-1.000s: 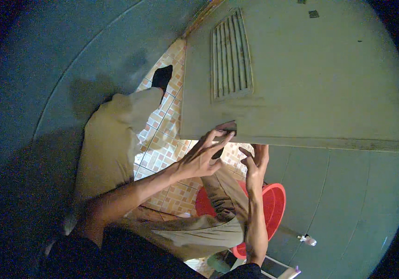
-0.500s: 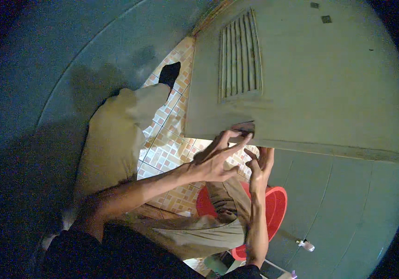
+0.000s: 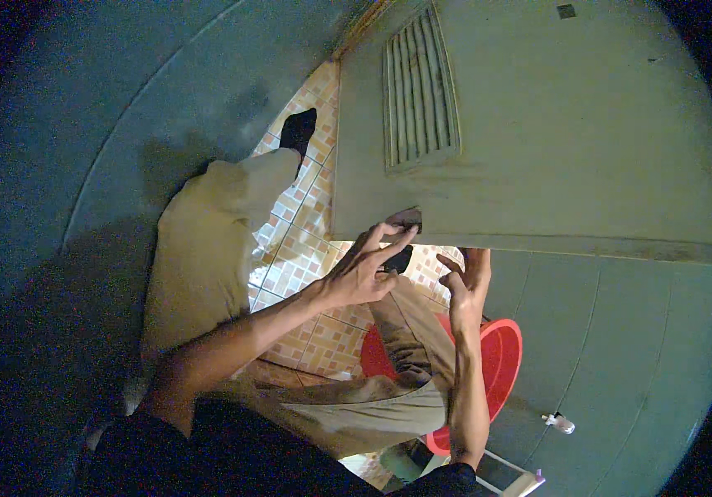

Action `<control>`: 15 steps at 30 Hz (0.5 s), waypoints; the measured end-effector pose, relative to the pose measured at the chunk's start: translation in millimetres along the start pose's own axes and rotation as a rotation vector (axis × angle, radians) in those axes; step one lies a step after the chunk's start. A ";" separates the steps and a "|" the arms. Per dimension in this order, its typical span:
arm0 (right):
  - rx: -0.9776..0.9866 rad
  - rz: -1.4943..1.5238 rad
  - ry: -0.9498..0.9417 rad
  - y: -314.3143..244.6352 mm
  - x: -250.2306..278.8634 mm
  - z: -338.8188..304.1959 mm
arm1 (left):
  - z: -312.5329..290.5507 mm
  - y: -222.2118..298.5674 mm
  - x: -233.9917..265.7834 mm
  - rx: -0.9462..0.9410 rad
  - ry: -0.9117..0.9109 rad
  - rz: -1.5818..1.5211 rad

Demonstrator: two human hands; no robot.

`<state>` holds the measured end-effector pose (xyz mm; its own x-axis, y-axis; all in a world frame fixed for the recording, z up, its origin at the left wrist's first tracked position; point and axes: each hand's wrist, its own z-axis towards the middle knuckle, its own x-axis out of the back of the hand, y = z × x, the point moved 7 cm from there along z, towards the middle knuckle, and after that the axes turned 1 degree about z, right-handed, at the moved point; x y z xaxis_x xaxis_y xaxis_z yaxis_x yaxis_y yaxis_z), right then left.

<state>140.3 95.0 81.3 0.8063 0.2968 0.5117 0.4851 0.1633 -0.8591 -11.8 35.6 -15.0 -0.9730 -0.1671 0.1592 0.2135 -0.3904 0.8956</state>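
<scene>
A green-grey door (image 3: 555,149) with a slatted vent panel fills the upper right. My left hand (image 3: 364,272) presses a small dark brown piece of sandpaper (image 3: 406,219) flat on the door's face, close to its edge. Fingertips rest on the sandpaper while the thumb side hangs lower. At the door's edge, right of the left hand, my right hand (image 3: 468,290) holds on, with some fingers passing behind the door and out of sight. Its thumb and another finger show curled in front of the tiled floor.
Between my legs lies a tiled floor (image 3: 290,248). A red plastic basin (image 3: 501,364) stands beside my right knee, near a green panelled wall (image 3: 588,331) with a small white fitting (image 3: 558,423). Another green wall (image 3: 124,99) curves along my left side.
My left hand has slid the sandpaper leftward along the door, nearer the vent's side. The right hand stays at the door's edge. The view has shifted slightly.
</scene>
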 end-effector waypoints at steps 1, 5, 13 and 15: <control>0.004 -0.001 0.002 0.9 -0.2 -0.4 | -2.3 -3.8 0.6 -0.005 0.001 0.000; 0.028 -0.022 0.035 -1.9 0.2 -0.6 | -9.9 -6.8 -5.3 0.011 -0.017 -0.009; -0.009 0.015 0.021 -8.1 -6.8 -3.2 | 8.3 25.9 5.9 -0.019 -0.035 -0.044; -0.019 0.024 -0.008 -15.9 -9.7 -2.9 | 20.5 45.8 11.2 -0.095 0.002 -0.057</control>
<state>125.7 86.8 89.9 0.8148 0.3082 0.4910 0.4723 0.1383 -0.8705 -14.7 34.5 36.3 -0.9837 -0.1440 0.1079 0.1650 -0.4831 0.8599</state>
